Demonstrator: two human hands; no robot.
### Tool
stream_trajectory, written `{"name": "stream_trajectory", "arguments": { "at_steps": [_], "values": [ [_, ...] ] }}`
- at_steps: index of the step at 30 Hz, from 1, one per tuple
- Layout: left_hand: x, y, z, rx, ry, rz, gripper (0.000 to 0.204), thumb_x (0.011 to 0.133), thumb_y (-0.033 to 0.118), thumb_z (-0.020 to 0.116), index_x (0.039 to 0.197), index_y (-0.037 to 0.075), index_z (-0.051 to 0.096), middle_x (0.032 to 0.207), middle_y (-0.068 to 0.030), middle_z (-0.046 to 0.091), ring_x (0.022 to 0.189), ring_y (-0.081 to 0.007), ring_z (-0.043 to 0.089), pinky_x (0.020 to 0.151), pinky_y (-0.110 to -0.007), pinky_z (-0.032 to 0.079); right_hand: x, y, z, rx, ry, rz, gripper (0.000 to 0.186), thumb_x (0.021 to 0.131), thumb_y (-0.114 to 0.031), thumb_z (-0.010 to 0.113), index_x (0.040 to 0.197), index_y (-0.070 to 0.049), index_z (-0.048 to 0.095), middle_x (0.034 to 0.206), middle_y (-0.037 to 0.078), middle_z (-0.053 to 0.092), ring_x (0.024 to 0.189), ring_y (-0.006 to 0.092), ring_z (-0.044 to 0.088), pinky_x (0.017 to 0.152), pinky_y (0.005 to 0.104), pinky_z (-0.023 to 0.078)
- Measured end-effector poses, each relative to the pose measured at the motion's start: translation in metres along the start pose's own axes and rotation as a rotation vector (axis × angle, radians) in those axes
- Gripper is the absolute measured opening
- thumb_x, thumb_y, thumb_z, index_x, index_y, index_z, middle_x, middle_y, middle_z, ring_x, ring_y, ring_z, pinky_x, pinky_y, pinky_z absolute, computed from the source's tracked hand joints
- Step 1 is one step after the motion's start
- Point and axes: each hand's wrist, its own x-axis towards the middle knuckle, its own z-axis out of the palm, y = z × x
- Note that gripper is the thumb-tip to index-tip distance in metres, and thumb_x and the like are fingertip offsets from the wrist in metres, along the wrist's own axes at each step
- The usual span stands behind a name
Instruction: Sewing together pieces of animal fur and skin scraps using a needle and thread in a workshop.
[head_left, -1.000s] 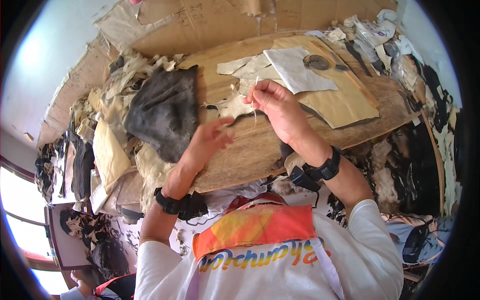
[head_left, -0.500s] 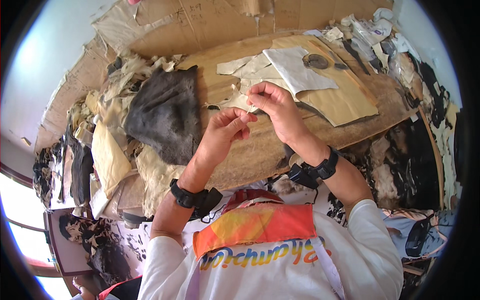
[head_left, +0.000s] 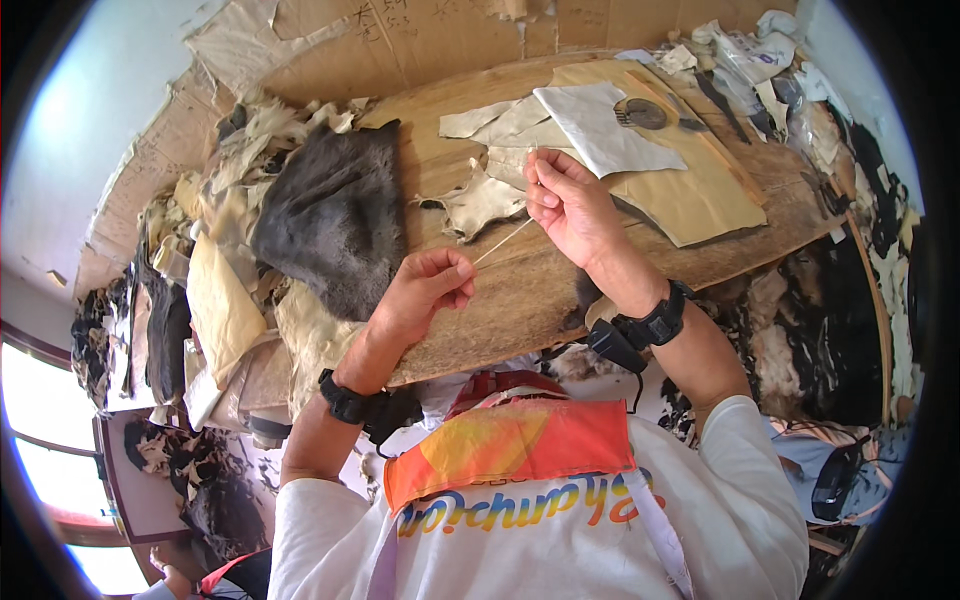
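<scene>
My left hand and my right hand hold a pale thread stretched taut between them above a wooden table. The left hand pinches the lower end near the table's front. The right hand pinches the upper end and is raised over pale hide scraps. A dark grey fur pelt lies just left of my left hand. Both wrists wear black bands.
A white sheet and tan paper patterns lie at the back right of the table, with a dark round object on them. Heaps of pale and dark hide scraps crowd the left side. Cardboard lines the far wall.
My hands have drawn apart: the left hand moved down and toward me, the right stayed raised, and the thread between them is now stretched longer.
</scene>
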Motion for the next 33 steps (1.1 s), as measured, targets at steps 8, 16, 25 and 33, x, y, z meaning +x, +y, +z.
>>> {"name": "stream_trajectory", "arguments": {
  "at_steps": [8, 16, 25, 33],
  "values": [
    [-0.009, 0.018, -0.027, 0.196, 0.021, -0.063, 0.011, 0.087, 0.015, 0.055, 0.081, 0.006, 0.056, 0.070, -0.0006, 0.057, 0.059, -0.0069, 0.053, 0.054, -0.017, 0.044, 0.006, -0.017, -0.021, -0.027, 0.051, -0.027, 0.007, 0.086, -0.010, 0.054, 0.092, -0.005, 0.053, 0.074, -0.002, 0.050, 0.054, 0.0039, 0.038, 0.048, 0.0167, 0.031],
    [-0.002, 0.111, -0.068, 0.663, 0.083, -0.007, 0.012, 0.085, 0.015, 0.055, 0.084, 0.004, 0.060, 0.072, -0.0012, 0.061, 0.059, -0.0059, 0.053, 0.054, -0.019, 0.043, 0.020, -0.091, -0.047, -0.357, 0.149, -0.285, 0.011, 0.086, -0.011, 0.055, 0.094, -0.003, 0.054, 0.075, -0.001, 0.050, 0.053, 0.0036, 0.039, 0.045, 0.0168, 0.029],
    [0.134, 0.113, -0.063, 1.456, -0.194, 0.191, 0.018, 0.076, 0.015, 0.061, 0.089, 0.004, 0.065, 0.079, -0.0093, 0.066, 0.070, -0.0149, 0.062, 0.064, -0.028, 0.048, 0.094, -0.033, -0.098, -1.367, 0.122, -0.225, 0.007, 0.074, -0.004, 0.055, 0.075, -0.002, 0.062, 0.071, 0.007, 0.060, 0.065, 0.0156, 0.056, 0.062, 0.0281, 0.045],
    [0.232, 0.015, -0.082, 1.418, -0.275, 0.453, 0.023, 0.069, 0.009, 0.068, 0.091, 0.006, 0.064, 0.084, -0.0084, 0.063, 0.074, -0.0185, 0.061, 0.066, -0.031, 0.048, 0.128, 0.052, -0.136, -1.614, 0.107, -0.096, 0.012, 0.068, -0.013, 0.064, 0.065, -0.002, 0.061, 0.071, 0.015, 0.062, 0.068, 0.0289, 0.060, 0.065, 0.0353, 0.048]
  ]
}}
